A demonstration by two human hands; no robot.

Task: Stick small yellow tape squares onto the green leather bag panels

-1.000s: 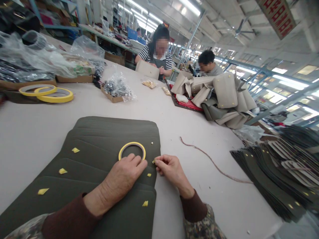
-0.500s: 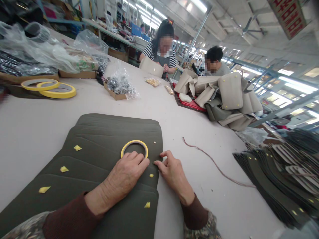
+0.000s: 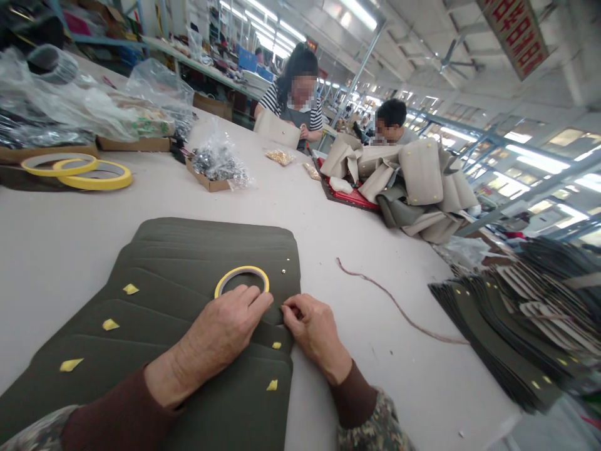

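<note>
Several dark olive leather panels lie fanned out in front of me, with small yellow tape squares stuck on them. My left hand lies on the panels, its fingers curled over the near edge of a small yellow tape roll. My right hand rests at the panels' right edge, fingertips pinched together against the leather. What the pinch holds is too small to make out. A small metal stud sits on the top panel, right of the roll.
Two larger yellow tape rolls lie at the far left. A box of bagged hardware stands mid-table. Beige and grey bag pieces pile up at the back right, with two seated people behind. Dark cut panels stack at right. A brown cord crosses the table.
My right hand went from pinching at the panel edge to pressing with fingers spread, and now pinches again there. My left hand stayed on the tape roll.
</note>
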